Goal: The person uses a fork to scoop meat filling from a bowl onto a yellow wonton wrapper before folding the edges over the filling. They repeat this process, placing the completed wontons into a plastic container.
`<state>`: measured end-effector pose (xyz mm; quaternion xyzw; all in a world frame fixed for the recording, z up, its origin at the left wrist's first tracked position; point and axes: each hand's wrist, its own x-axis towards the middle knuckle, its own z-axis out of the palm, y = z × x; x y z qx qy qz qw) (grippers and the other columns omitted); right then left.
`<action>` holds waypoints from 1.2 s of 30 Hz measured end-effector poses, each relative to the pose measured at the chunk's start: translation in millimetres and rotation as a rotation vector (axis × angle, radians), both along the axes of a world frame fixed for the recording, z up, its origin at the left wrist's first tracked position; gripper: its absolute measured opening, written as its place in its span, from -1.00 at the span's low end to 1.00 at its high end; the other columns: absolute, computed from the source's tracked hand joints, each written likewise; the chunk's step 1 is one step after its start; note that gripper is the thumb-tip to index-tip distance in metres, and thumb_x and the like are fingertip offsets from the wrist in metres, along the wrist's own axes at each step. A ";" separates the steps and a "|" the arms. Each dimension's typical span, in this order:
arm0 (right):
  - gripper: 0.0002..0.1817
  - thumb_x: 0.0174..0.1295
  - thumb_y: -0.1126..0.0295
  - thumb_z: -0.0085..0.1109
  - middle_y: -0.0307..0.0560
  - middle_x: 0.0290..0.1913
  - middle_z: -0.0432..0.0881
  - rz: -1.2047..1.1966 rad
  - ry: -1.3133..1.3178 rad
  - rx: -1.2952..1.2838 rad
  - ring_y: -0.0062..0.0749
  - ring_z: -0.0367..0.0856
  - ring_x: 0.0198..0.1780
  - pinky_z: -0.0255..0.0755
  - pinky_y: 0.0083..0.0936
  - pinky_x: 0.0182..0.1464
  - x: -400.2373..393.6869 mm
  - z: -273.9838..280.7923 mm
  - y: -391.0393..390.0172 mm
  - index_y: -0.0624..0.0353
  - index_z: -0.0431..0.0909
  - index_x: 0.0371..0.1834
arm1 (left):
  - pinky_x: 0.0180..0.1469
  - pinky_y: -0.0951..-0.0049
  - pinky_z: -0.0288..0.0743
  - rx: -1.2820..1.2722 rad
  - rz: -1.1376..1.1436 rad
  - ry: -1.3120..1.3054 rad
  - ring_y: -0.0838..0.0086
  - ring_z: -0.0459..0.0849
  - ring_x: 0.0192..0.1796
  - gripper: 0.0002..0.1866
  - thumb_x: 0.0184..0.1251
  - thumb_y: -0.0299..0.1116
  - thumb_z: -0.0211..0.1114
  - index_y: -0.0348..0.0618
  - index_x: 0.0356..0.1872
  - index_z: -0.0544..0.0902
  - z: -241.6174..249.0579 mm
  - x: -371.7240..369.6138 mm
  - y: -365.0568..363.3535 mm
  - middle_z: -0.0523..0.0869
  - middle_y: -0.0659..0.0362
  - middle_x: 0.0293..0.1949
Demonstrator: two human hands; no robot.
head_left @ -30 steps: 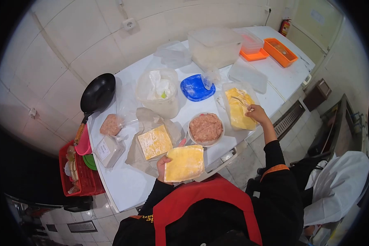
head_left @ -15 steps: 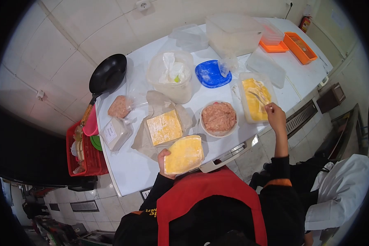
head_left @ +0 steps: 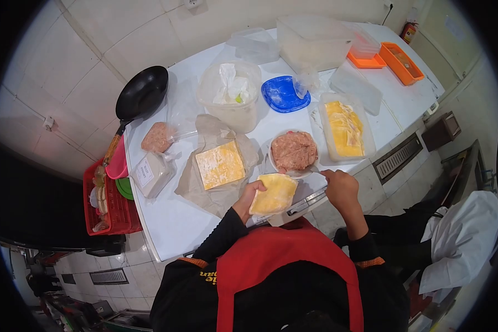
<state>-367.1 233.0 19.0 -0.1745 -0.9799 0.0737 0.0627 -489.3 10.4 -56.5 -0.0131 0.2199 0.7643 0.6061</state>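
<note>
My left hand (head_left: 250, 198) is closed on a floured yellow wrapper sheet (head_left: 274, 195) at the table's front edge. My right hand (head_left: 340, 188) grips a small metal utensil (head_left: 314, 169), its tip at the front right rim of the round tub of ground meat (head_left: 294, 152). Left of the tub, a square stack of yellow wrappers (head_left: 220, 165) lies on brown paper (head_left: 210, 130). To the right of the tub, a clear rectangular container (head_left: 332, 149) holds folded yellow wrappers (head_left: 345, 130).
A large white tub (head_left: 229, 113), a blue lid (head_left: 285, 94) and a big clear box (head_left: 312, 44) stand behind. At left are a black wok (head_left: 144, 94), bagged meat (head_left: 157, 137), a white package (head_left: 152, 174) and a red basket (head_left: 113, 213). A person's white sleeve (head_left: 462, 238) shows at right.
My right hand has moved left and down from the rectangular container to the meat tub with the utensil. My left hand has shifted right and up with the wrapper, nearer the tub.
</note>
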 end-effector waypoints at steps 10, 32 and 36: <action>-0.70 0.00 0.50 0.07 -0.02 -0.40 0.66 0.072 -0.221 0.020 -0.14 0.66 -0.31 0.51 -0.27 -0.29 -16.0 18.0 -11.5 -0.04 0.66 -0.21 | 0.33 0.13 0.23 0.079 0.034 -0.072 0.06 0.37 0.28 -0.15 -0.17 -0.33 -0.02 -0.27 0.37 0.16 3.6 2.9 3.5 0.32 -0.11 0.30; -0.74 -0.05 0.46 0.08 0.00 -0.49 0.62 0.087 -0.113 0.045 -0.07 0.64 -0.43 0.50 -0.22 -0.40 -11.9 4.4 -29.1 -0.07 0.67 -0.30 | 0.26 0.00 0.29 0.133 -0.044 -0.114 -0.02 0.36 0.27 -0.16 -0.12 -0.29 -0.02 -0.02 0.40 0.16 3.7 3.2 1.7 0.31 -0.11 0.29; -0.73 -0.01 0.47 0.05 -0.04 -0.35 0.67 0.125 -0.178 -0.089 -0.06 0.66 -0.31 0.51 -0.20 -0.27 -23.9 35.3 -6.9 -0.05 0.69 -0.28 | 0.36 0.12 0.16 0.189 -0.011 -0.084 0.02 0.30 0.33 -0.14 -0.12 -0.31 -0.01 -0.16 0.41 0.13 -0.1 8.0 2.9 0.26 -0.12 0.33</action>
